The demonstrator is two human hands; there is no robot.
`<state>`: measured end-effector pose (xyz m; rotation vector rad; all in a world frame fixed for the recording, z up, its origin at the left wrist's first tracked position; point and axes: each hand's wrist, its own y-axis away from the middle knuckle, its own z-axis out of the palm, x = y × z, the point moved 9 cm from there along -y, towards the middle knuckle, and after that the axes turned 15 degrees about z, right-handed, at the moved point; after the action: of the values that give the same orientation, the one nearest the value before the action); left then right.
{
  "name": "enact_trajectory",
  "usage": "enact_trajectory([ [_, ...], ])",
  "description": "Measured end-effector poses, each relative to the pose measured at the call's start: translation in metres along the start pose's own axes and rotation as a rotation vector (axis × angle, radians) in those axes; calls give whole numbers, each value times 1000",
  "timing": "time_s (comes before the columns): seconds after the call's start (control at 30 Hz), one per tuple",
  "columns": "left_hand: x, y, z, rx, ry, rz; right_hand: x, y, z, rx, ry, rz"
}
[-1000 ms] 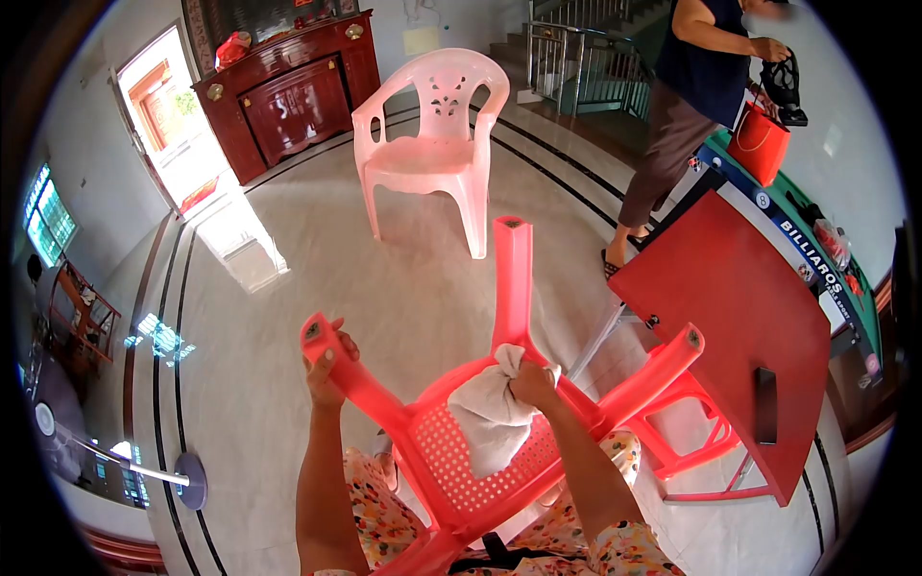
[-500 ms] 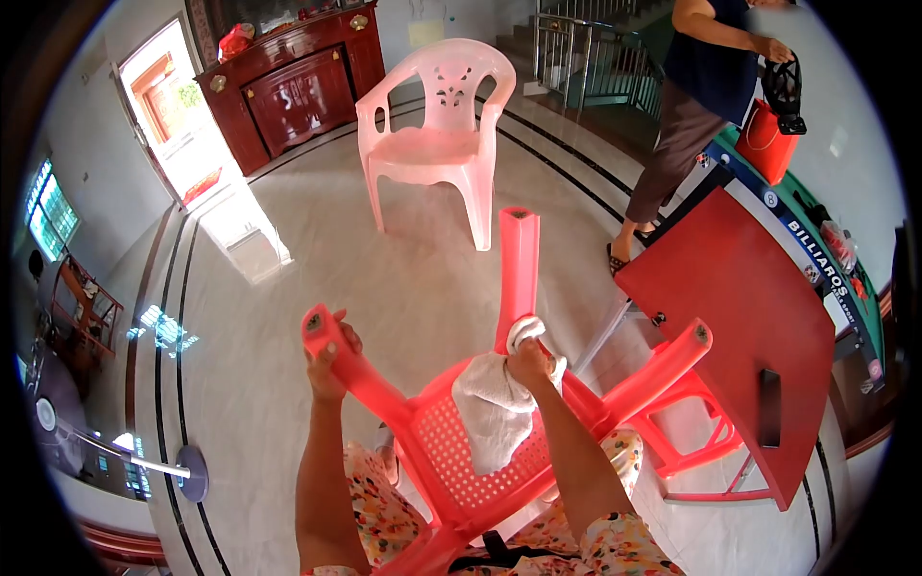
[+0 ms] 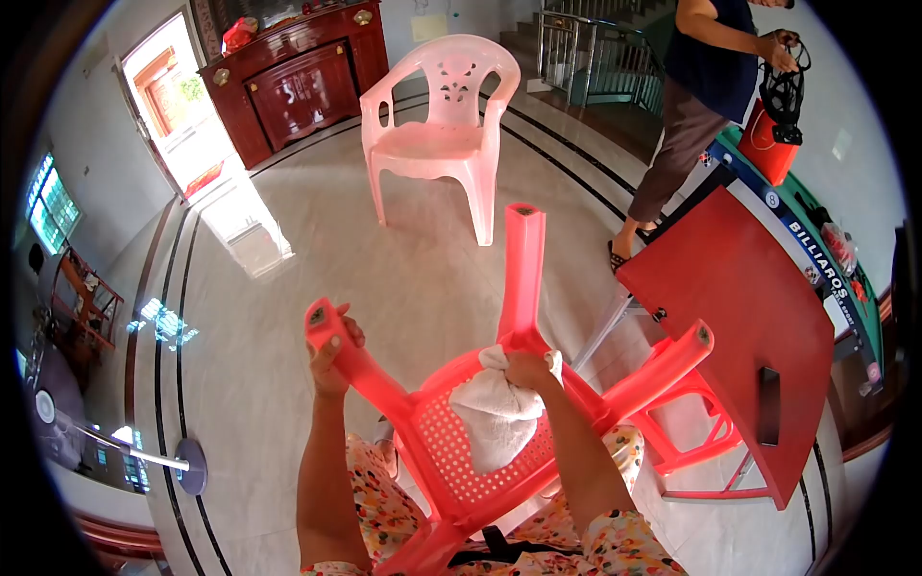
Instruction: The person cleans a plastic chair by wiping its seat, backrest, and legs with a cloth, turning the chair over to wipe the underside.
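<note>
A pinkish-red plastic stool (image 3: 434, 461) is turned upside down over my lap, its legs pointing up and outward and its seat perforated with small holes. My left hand (image 3: 329, 350) wraps round the end of the left leg. In my right hand (image 3: 530, 370) is a bunched white cloth (image 3: 495, 422), which drapes over the underside of the seat near the base of the far leg (image 3: 523, 274). Part of the seat is hidden by the cloth and my right forearm.
Ahead stands a pink plastic armchair (image 3: 434, 144). To the right are a red folding table (image 3: 735, 336), another red stool (image 3: 687, 422) and a billiards table (image 3: 802, 235). Beyond, a person (image 3: 706, 86) holds a black strapped item (image 3: 785, 96). A fan base (image 3: 192, 468) is at left.
My right hand and the cloth have come down from the far leg's lower part to the seat's edge. The person at the back has shifted the black item slightly.
</note>
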<state>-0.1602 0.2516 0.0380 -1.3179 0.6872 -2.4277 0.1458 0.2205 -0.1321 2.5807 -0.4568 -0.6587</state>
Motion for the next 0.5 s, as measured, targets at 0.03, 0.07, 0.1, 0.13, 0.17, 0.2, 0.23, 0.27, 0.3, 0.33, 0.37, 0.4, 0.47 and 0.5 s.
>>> enact_trajectory([
  [0.03,0,1,0,38,13,-1,-5,7,1,-1,1,-4],
  [0.07,1,1,-2,73,26,-1,-11,14,7,-38,7,-32],
  [0.1,2,0,-4,74,25,2,-17,22,12,-75,14,-59],
  [0.13,2,0,-4,63,22,3,-26,38,11,-102,8,-80],
  [0.17,2,1,-4,53,20,3,-26,39,15,-102,11,-82],
  [0.2,2,0,-4,56,21,7,-23,36,17,-68,-21,-43],
  [0.23,1,0,-3,58,27,-2,-19,34,18,-35,-51,-5],
  [0.27,1,0,-2,61,32,-12,-13,31,5,93,-167,30],
  [0.3,1,0,-2,65,32,-10,-12,27,5,91,-163,27],
  [0.33,1,-1,-1,54,23,-3,-12,30,-22,288,-184,47],
  [0.37,1,-2,1,41,15,4,-14,38,-49,486,-206,67],
  [0.4,1,-3,1,43,16,6,-26,46,-68,587,-159,0],
  [0.47,0,-3,1,39,31,11,-43,45,-92,681,-110,-73],
  [0.5,1,-2,1,42,27,10,-50,37,-99,706,-21,-76],
])
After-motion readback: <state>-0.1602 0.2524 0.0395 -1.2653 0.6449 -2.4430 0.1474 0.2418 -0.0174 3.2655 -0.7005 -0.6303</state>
